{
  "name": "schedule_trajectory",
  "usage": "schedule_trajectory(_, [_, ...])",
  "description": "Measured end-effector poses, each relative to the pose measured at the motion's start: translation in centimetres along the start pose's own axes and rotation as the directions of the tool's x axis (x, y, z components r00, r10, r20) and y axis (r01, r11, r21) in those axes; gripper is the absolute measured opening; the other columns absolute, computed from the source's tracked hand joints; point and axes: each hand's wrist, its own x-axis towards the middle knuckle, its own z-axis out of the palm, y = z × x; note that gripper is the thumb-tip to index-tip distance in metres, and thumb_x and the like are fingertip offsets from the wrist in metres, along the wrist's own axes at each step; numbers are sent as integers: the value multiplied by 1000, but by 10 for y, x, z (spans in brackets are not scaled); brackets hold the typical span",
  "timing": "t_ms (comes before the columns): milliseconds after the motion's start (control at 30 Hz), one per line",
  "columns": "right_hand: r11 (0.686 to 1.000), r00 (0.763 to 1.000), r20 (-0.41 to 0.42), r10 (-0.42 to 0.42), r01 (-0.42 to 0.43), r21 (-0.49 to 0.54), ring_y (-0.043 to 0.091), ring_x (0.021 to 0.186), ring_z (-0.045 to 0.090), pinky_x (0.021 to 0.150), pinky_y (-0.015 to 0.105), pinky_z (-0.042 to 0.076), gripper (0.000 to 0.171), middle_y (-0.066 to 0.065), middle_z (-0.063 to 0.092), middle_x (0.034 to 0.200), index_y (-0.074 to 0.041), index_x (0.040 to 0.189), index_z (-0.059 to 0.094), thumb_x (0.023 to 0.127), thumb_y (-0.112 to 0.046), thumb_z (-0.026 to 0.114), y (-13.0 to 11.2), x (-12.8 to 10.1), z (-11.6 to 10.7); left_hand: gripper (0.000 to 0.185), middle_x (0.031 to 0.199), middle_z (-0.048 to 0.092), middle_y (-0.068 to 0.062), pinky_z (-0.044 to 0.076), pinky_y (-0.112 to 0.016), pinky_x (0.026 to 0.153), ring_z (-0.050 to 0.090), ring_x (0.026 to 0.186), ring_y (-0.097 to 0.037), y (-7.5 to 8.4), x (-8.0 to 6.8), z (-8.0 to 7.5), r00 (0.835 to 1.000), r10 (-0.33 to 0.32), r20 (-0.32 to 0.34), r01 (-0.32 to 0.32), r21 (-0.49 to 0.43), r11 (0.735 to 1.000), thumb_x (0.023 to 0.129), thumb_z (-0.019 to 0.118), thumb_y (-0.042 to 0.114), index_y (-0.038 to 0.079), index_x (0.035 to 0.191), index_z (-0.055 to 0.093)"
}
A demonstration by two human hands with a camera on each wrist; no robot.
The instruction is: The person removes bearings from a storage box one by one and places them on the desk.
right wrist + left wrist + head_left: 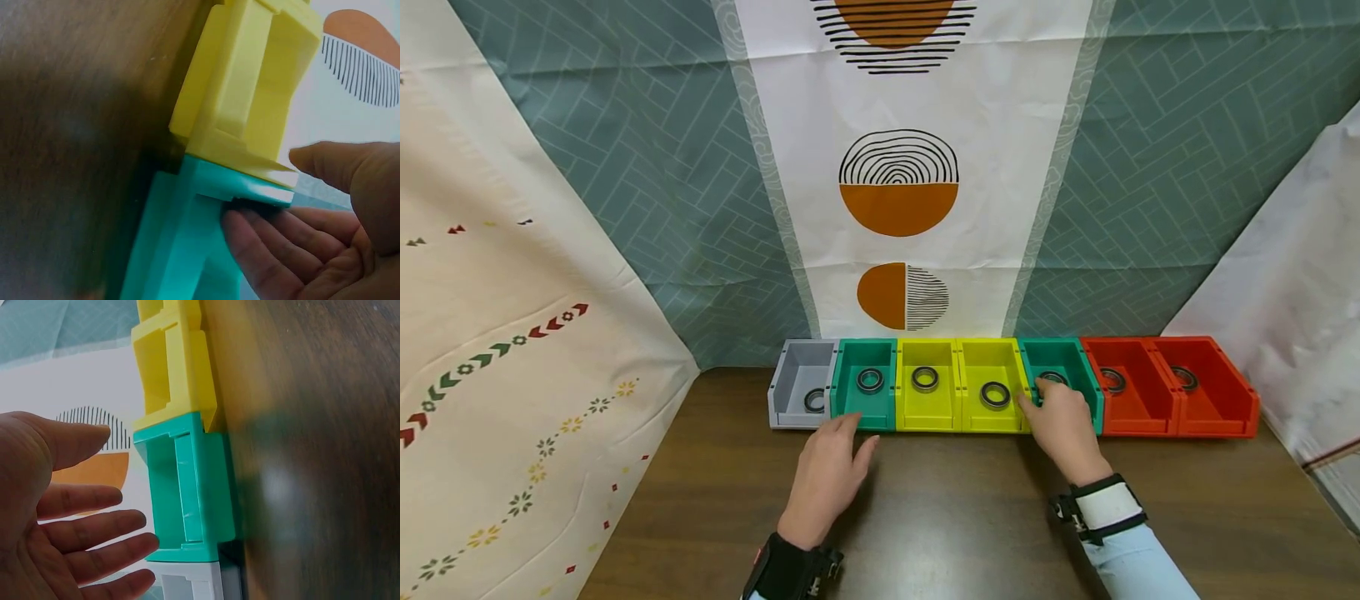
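Note:
Seven small bins stand in a row at the table's back edge, each with a black ring inside. My left hand (838, 454) (81, 512) lies flat with straight fingers, its tips just short of the left green bin (865, 387) (187, 494) and holding nothing. My right hand (1056, 412) (294, 219) reaches to the right green bin (1063, 367) (187, 244). Its fingers (250, 240) touch the bin's front lip near that bin's ring (1054, 377), and the thumb stands apart. I cannot tell whether the fingers touch the ring.
From left the bins are grey (801, 379) (187, 584), green, two yellow (958, 383) (172, 362) (250, 81), green, two red (1172, 383). The brown table (955, 517) stretches in front. Patterned cloth hangs behind and at both sides.

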Motion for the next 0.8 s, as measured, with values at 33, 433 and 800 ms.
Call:
schedule_trajectory(33, [1000,1000,-16,0,0,1,34,93,59,73,46,53,55,27,58,121,9,126,52,90,-31,60,1,1,1,47,120,63,-8,51,-42,89,60,110,-23,-1,0,0,1000,-3,0,3,-3,1000,87,62,41,10,122,60])
schedule_trajectory(433, [999,998,-27,50,-50,11,25,67,52,49,27,38,38,14,54,77,5,102,63,89,-31,61,8,9,10,44,116,65,-9,54,-41,82,63,105,-24,-12,13,-15,995,30,-97,-31,-13,999,89,60,37,7,121,60])
schedule_trajectory(800, [999,999,-16,35,-35,-12,22,61,48,46,28,34,32,8,42,67,0,85,62,89,-32,60,8,12,12,36,112,66,-15,53,-44,80,64,101,-28,-44,47,-33,978,10,-210,-25,-71,997,93,57,28,4,119,61])
